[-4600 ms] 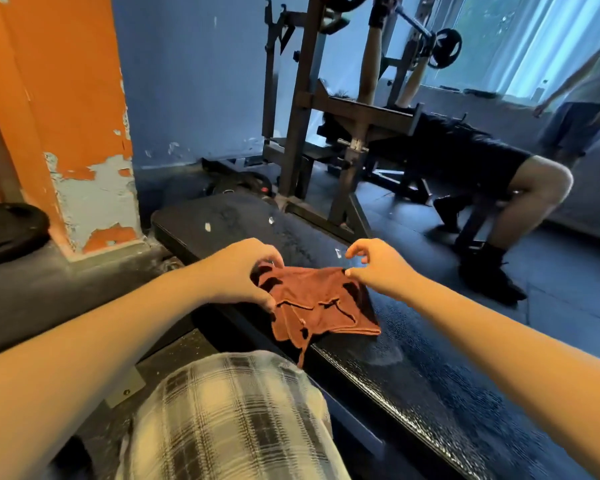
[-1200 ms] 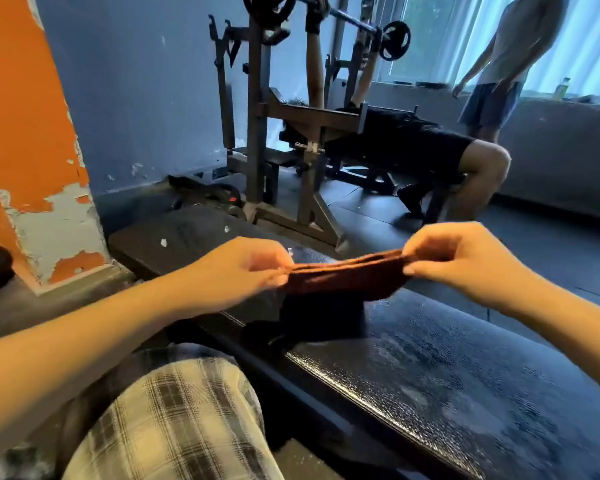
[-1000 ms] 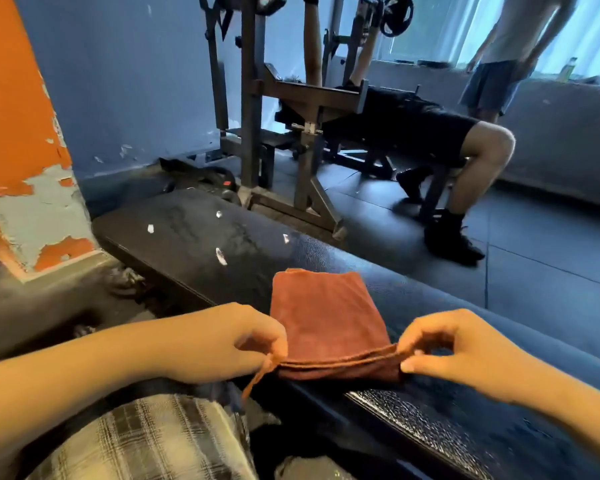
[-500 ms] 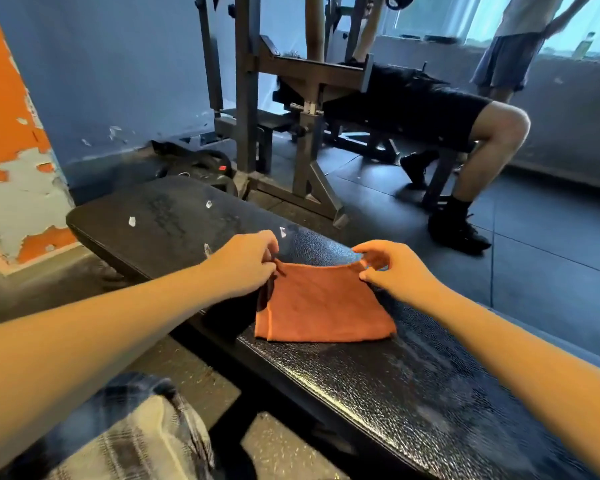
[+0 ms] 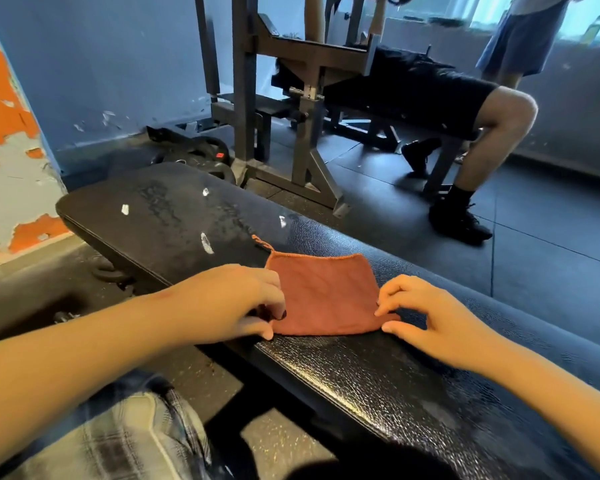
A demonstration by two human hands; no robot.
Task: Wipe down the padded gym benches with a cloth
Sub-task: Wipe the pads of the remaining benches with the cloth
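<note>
Black padded bench surface [image 5: 361, 368], pebbled vinyl, is running from a rounded end beside the pillar at upper left down to the lower right of the view. Its near long edge is passing just under both hands, and its far long edge is bordering the dark floor [image 5: 551, 265]. Bare padding is lying open on either side of the cloth: a scuffed stretch carrying white flecks [image 5: 207, 242] toward the rounded end, and a glossy stretch toward the lower right. Cloth [image 5: 326, 292], rust-red, folded flat into a rough four-sided shape wider at the near side, is lying on the surface close to the near edge, with a small loop sticking out from its far left corner. Left hand [image 5: 222, 299] is resting at the cloth's near left corner, its fingers [image 5: 274, 299] curling down and pinching the edge against the thumb. Right hand [image 5: 430, 320] is pinching the near right corner between thumb and forefinger, the other fingers loosely bent above the padding. Beyond the far edge a steel rack [image 5: 243, 98] is standing on the floor, with weight plates [image 5: 205, 150] lying at its foot. A person in black shorts [image 5: 447, 95] is lying on a second bench behind the rack, and another person [image 5: 520, 39] is standing at upper right. Orange pillar [image 5: 4, 109], paint peeling, is standing against a blue wall [image 5: 101, 64]. A plaid-clad knee [image 5: 136, 441] is showing at lower left.
</note>
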